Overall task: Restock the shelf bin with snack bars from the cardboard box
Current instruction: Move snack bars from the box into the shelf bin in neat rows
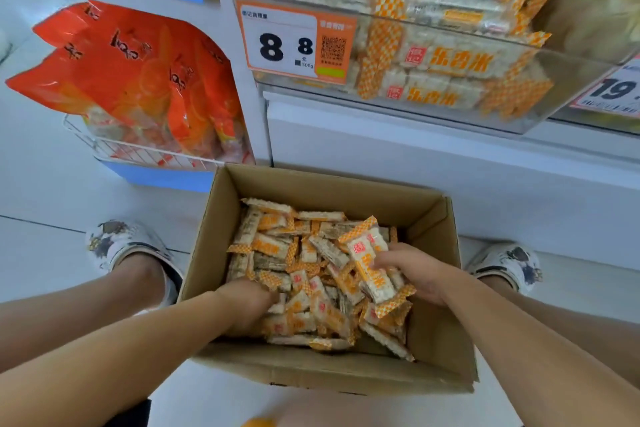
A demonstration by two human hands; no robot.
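Loose orange-and-white wrapped snack bars [304, 263] fill the open brown cardboard box [433, 329] on the floor between my feet. My right hand [419, 274] grips a few bars, lifted just above the heap. My left hand [247, 302] is buried in the pile; I cannot tell its fingers. Above the box hangs the clear plastic shelf bin [519, 80], already holding stacked bars, its orange price tag [294, 42] at the front.

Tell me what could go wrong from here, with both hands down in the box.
1. The right hand pinches several snack bars loosely by their sides; one may slip out on the way up to the clear shelf bin.
2. The bin already looks well filled near its front wall, so added bars could slide over it.
3. The left hand is buried in the cardboard box, its grip hidden.
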